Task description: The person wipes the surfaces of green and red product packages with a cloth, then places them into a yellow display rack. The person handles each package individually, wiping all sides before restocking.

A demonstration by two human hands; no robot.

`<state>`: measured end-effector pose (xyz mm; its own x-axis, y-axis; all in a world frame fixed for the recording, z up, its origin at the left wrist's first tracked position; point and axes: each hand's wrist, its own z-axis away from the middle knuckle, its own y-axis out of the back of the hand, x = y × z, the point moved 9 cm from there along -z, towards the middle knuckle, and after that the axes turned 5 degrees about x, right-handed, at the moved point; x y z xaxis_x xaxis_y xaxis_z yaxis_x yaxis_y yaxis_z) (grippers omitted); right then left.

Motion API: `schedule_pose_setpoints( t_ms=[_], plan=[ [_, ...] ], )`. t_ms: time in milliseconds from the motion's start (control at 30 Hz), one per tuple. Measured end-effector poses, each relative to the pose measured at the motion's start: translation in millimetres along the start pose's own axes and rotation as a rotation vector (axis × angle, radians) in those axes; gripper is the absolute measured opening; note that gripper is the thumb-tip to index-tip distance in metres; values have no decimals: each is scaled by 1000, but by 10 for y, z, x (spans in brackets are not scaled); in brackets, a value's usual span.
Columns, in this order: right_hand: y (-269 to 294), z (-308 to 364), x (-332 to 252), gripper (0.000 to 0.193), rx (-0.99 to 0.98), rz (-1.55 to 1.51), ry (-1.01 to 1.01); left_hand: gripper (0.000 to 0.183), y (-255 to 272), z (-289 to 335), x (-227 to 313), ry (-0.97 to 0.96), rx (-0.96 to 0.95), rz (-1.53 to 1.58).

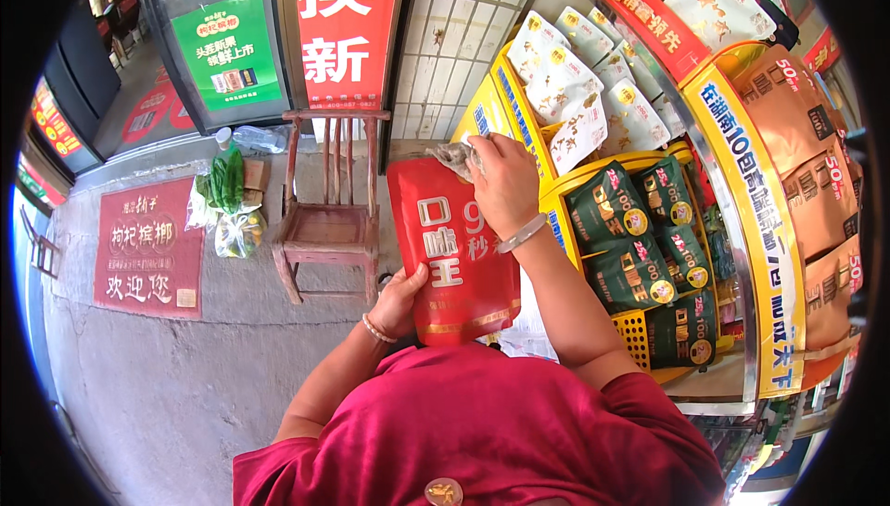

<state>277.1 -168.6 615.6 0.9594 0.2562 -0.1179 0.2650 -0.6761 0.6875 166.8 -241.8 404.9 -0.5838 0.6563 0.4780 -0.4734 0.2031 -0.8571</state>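
Observation:
A large red pouch [451,251] with gold trim stands upright in front of my chest. My left hand [399,300] grips its lower left edge, a bead bracelet on that wrist. My right hand [503,182] rests on the pouch's top right corner and is closed on a crumpled grey cloth [456,158] pressed against the top of the pouch. A pale bangle circles my right wrist. My red shirt fills the bottom of the view.
To my right is a yellow display rack [556,193] with dark green packets [633,246], white packets [565,89] above and orange packets [797,126] at the far right. A worn red wooden chair [331,219] stands ahead on concrete, with bags of greens [225,200] and a red mat [148,246] to its left.

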Motion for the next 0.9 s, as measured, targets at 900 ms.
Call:
schedule_pose_setpoints(
  t_ms=[900],
  plan=[
    [204, 354, -829, 33, -101, -469, 230, 52, 39, -51, 235, -83, 27, 209]
  ],
)
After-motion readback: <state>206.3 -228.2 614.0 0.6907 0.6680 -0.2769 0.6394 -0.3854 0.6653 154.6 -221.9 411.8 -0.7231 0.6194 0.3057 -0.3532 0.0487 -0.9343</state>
